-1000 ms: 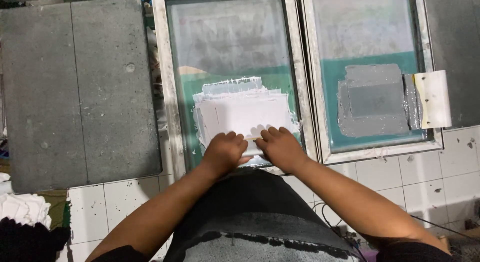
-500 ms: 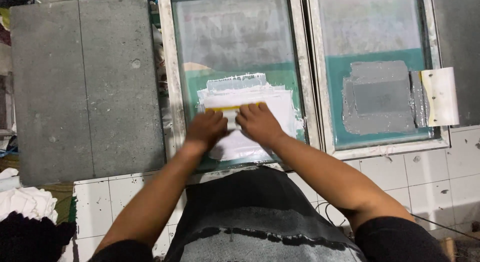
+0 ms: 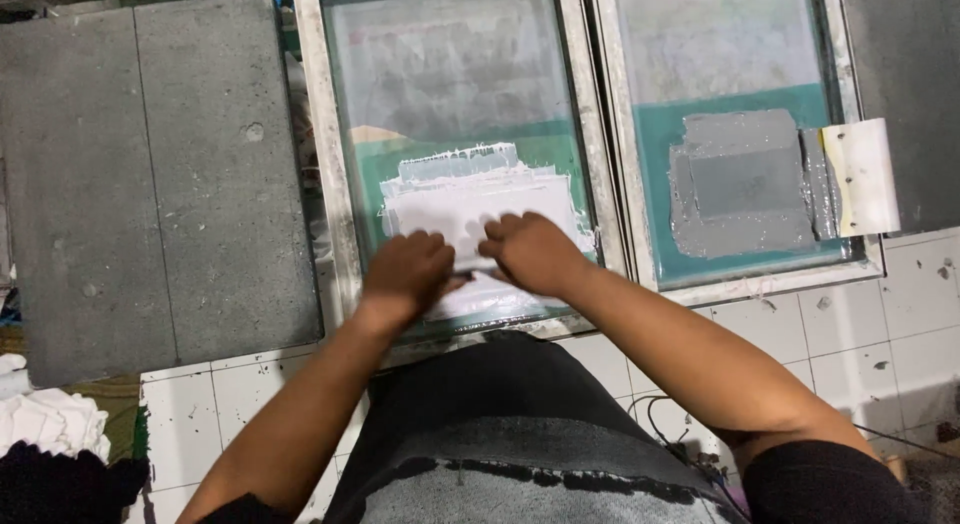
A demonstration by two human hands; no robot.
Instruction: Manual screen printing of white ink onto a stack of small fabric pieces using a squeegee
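Left hand [image 3: 405, 269] and right hand [image 3: 530, 249], side by side, both clenched around a squeegee [image 3: 470, 267] resting on white ink [image 3: 470, 199] in the near half of the left screen [image 3: 450, 94]. Second screen [image 3: 740, 134] alongside.

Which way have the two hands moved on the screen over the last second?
Yes, but with no net shift. The left hand and right hand went up the white ink patch and are back near the frame's near edge.
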